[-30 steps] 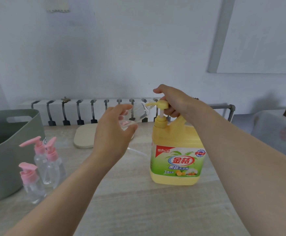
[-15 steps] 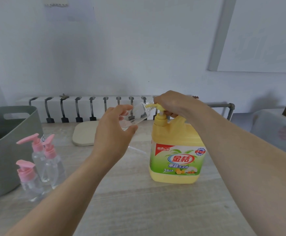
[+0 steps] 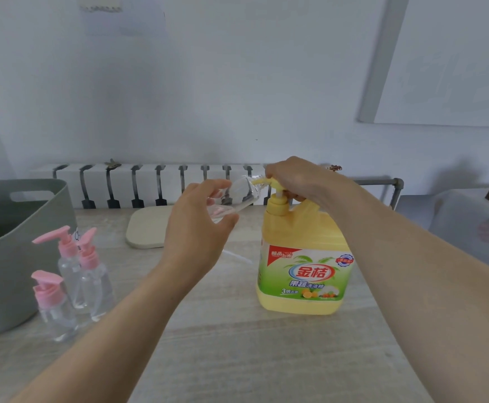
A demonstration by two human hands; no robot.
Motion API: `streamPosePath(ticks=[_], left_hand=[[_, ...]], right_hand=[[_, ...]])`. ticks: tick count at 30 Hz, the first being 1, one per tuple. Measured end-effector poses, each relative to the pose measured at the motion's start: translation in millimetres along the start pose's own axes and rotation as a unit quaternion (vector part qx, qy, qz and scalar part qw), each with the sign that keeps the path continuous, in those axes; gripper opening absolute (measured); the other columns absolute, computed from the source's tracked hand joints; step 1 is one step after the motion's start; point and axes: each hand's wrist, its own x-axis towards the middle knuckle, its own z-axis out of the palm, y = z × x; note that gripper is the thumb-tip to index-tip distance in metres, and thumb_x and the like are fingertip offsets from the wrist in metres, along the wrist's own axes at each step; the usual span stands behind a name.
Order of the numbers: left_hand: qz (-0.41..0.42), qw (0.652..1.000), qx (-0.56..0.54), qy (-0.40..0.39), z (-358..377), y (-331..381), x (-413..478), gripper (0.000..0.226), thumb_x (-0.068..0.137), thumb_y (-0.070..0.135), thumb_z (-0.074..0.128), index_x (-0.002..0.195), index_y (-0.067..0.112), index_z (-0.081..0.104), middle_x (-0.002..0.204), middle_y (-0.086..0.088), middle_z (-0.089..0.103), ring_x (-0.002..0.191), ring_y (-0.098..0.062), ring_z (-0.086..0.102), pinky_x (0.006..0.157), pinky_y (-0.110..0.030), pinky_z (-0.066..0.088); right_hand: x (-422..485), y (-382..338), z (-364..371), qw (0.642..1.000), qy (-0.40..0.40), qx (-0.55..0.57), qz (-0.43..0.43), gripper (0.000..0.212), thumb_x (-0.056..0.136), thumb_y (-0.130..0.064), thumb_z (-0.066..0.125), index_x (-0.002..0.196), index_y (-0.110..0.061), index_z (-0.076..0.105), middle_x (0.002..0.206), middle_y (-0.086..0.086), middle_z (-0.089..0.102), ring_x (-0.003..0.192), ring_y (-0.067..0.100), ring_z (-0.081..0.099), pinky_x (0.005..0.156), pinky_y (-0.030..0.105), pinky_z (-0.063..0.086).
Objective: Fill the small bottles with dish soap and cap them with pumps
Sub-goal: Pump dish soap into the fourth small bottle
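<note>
My left hand (image 3: pixel 196 228) grips a small clear bottle (image 3: pixel 243 191), tilted with its open mouth against the nozzle of the yellow dish soap jug (image 3: pixel 304 274). My right hand (image 3: pixel 298 178) is curled over the jug's pump head and hides most of it; only the nozzle tip and a short piece of stem above the collar (image 3: pixel 278 205) show. Three small clear bottles with pink pumps (image 3: pixel 69 266) (image 3: pixel 95 286) (image 3: pixel 54 306) stand together at the left of the table. How much soap is in the held bottle I cannot make out.
A grey plastic basket (image 3: pixel 5 257) sits at the left edge beside the capped bottles. A beige flat pad (image 3: pixel 147 228) lies behind my left hand. A thin white tube (image 3: pixel 237 255) lies on the table near the jug. A radiator (image 3: pixel 150 184) lines the back wall.
My right hand has pushed the pump head down, so less stem shows than a second ago. The small bottle's mouth has moved right, up to the nozzle.
</note>
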Motion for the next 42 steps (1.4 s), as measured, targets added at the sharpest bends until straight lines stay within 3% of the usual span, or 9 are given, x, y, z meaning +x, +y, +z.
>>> streamPosePath(ticks=[4, 11, 15, 19, 22, 26, 30, 34, 42], left_hand=[[0.002, 1.0, -0.006, 0.006, -3.4, 1.7, 1.7, 0.049, 0.083, 0.02, 0.074, 0.126, 0.034, 0.057, 0.115, 0.01, 0.059, 0.098, -0.002, 0.055, 0.073, -0.005, 0.031], [0.009, 1.0, -0.002, 0.009, -5.8, 3.6, 2.3, 0.047, 0.083, 0.02, 0.073, 0.125, 0.035, 0.057, 0.115, 0.01, 0.059, 0.098, 0.0, 0.054, 0.073, -0.005, 0.033], [0.007, 1.0, -0.001, 0.008, -4.5, 4.0, 2.3, 0.046, 0.083, 0.022, 0.073, 0.124, 0.036, 0.057, 0.115, 0.011, 0.059, 0.095, 0.003, 0.053, 0.071, -0.005, 0.032], [0.004, 1.0, 0.001, 0.007, -2.5, 0.6, 3.4, 0.048, 0.083, 0.021, 0.074, 0.125, 0.036, 0.057, 0.115, 0.012, 0.059, 0.097, 0.001, 0.054, 0.072, -0.006, 0.032], [0.006, 1.0, 0.007, 0.004, -1.2, -0.4, 3.4, 0.049, 0.083, 0.02, 0.074, 0.126, 0.034, 0.057, 0.115, 0.011, 0.059, 0.096, 0.0, 0.053, 0.071, -0.006, 0.032], [0.005, 1.0, 0.008, 0.001, 0.5, -2.6, 2.6, 0.048, 0.082, 0.019, 0.075, 0.125, 0.035, 0.057, 0.114, 0.011, 0.059, 0.096, 0.001, 0.052, 0.071, -0.005, 0.031], [0.005, 1.0, 0.008, -0.001, 1.6, -3.4, 2.2, 0.049, 0.082, 0.019, 0.075, 0.124, 0.035, 0.057, 0.114, 0.011, 0.059, 0.097, 0.001, 0.053, 0.07, -0.005, 0.032], [0.005, 1.0, 0.011, -0.003, 1.3, -3.8, 1.7, 0.05, 0.082, 0.019, 0.075, 0.126, 0.034, 0.057, 0.114, 0.012, 0.058, 0.096, 0.0, 0.053, 0.071, -0.005, 0.031], [-0.001, 1.0, 0.005, -0.011, 1.0, -3.5, -0.2, 0.049, 0.082, 0.017, 0.075, 0.125, 0.033, 0.058, 0.113, 0.011, 0.058, 0.101, -0.004, 0.054, 0.072, -0.006, 0.031]], right_hand=[[-9.0, -1.9, -7.9, 0.995, -0.001, 0.096, 0.006, 0.03, 0.088, -0.036, 0.046, 0.065, -0.017, 0.041, 0.034, -0.007, 0.04, 0.025, 0.006, 0.03, 0.031, 0.011, 0.023], [-14.6, -5.1, -14.7, 0.987, -0.014, 0.159, 0.016, 0.041, 0.092, -0.044, 0.041, 0.064, -0.014, 0.037, 0.034, -0.007, 0.04, 0.024, 0.008, 0.026, 0.03, 0.01, 0.021], [-11.1, -5.9, -10.0, 0.993, 0.003, 0.116, 0.021, 0.04, 0.092, -0.049, 0.045, 0.065, -0.019, 0.041, 0.043, -0.003, 0.039, 0.023, 0.006, 0.029, 0.033, 0.014, 0.025], [-7.5, -9.7, -3.6, 1.0, 0.005, 0.021, 0.022, 0.033, 0.094, -0.026, 0.048, 0.064, -0.014, 0.041, 0.053, 0.003, 0.043, 0.026, 0.009, 0.033, 0.041, 0.023, 0.026], [-6.4, -13.6, -2.3, 0.998, -0.026, -0.065, 0.003, 0.028, 0.095, -0.004, 0.043, 0.068, -0.006, 0.049, 0.063, 0.008, 0.044, 0.048, 0.017, 0.039, 0.045, 0.024, 0.03], [-1.9, -16.5, 1.8, 0.987, -0.057, -0.148, 0.029, 0.025, 0.094, 0.006, 0.042, 0.104, 0.007, 0.064, 0.066, 0.003, 0.044, 0.052, 0.013, 0.039, 0.039, 0.016, 0.035], [6.1, -7.5, 3.8, 0.986, -0.023, -0.161, 0.016, 0.039, 0.094, 0.005, 0.035, 0.058, -0.006, 0.046, 0.055, -0.001, 0.048, 0.045, 0.01, 0.04, 0.031, 0.014, 0.031], [12.5, -9.3, 7.9, 0.985, -0.029, -0.171, 0.029, 0.037, 0.093, 0.007, 0.04, 0.058, -0.008, 0.042, 0.06, 0.003, 0.045, 0.048, 0.013, 0.04, 0.032, 0.016, 0.03], [10.0, -3.3, 6.0, 0.991, -0.012, -0.131, -0.007, 0.036, 0.096, -0.002, 0.033, 0.062, -0.014, 0.033, 0.063, 0.005, 0.038, 0.059, 0.022, 0.041, 0.058, 0.027, 0.041]])
